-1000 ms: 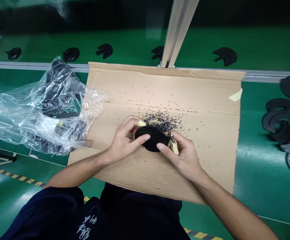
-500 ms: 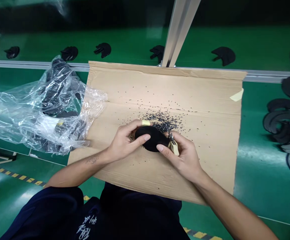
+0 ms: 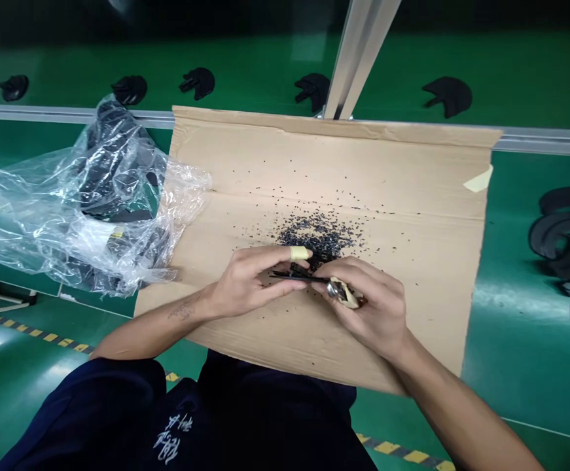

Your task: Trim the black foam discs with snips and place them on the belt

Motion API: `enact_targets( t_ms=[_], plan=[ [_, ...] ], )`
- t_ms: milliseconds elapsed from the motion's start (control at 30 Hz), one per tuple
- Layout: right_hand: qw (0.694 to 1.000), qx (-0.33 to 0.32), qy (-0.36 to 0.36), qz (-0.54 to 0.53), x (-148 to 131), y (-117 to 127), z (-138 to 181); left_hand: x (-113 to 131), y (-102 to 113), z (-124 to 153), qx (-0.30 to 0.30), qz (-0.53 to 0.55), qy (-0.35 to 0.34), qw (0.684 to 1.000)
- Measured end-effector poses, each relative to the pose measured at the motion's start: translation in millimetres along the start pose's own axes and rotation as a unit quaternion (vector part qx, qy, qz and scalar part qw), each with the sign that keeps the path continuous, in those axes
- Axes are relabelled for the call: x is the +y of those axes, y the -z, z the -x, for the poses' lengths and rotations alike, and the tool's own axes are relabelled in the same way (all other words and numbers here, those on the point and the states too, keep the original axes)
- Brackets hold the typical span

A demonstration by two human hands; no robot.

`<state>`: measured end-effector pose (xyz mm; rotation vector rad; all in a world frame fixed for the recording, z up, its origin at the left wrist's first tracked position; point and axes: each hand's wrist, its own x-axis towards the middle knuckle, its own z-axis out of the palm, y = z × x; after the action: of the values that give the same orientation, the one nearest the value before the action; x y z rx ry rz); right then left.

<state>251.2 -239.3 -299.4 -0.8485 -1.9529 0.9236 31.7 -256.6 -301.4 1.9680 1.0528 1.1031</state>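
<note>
My left hand (image 3: 248,282) pinches a thin black flat piece (image 3: 292,276), now seen edge-on, over a sheet of brown cardboard (image 3: 412,216). A yellow tape band wraps one fingertip of that hand. My right hand (image 3: 370,302) is closed round a small metal tool with a tan handle (image 3: 342,292), held against the right end of the black piece. A heap of tiny black trimmings (image 3: 320,234) lies on the cardboard just beyond my fingers.
A crumpled clear plastic bag (image 3: 76,203) with black pieces inside lies to the left. More black pieces are stacked at the right (image 3: 562,239) and spaced along the green belt (image 3: 449,91) beyond a metal rail. A slanted metal post (image 3: 358,52) rises behind the cardboard.
The black piece has been turned from face-up to edge-on between my hands. My right hand has rolled over it with the tool. The view has shifted slightly downward.
</note>
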Motion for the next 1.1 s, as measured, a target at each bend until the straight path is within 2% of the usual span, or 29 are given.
enact_targets(
  t_ms=[133,233,500,900,1100],
  plan=[
    [0.996,0.023,0.091,0.014,5.2,-2.9,3.9,-1.6,-0.4,-3.2,0.014,0.057,-0.032,0.998],
    [0.992,0.035,0.117,0.011,7.4,-5.8,4.8,-2.6,-0.4,-3.9,0.011,0.056,-0.076,0.995],
    [0.996,0.013,0.087,-0.022,3.1,-8.6,3.6,0.1,1.8,-0.4,0.034,0.021,-0.096,0.995],
    [0.997,0.002,0.068,-0.030,3.1,-9.0,2.9,-0.2,3.3,-0.2,0.022,-0.020,-0.112,0.993],
    [0.998,0.015,0.031,-0.046,2.2,-10.1,4.4,-1.8,2.7,-2.1,0.007,0.023,-0.067,0.997]
  ],
)
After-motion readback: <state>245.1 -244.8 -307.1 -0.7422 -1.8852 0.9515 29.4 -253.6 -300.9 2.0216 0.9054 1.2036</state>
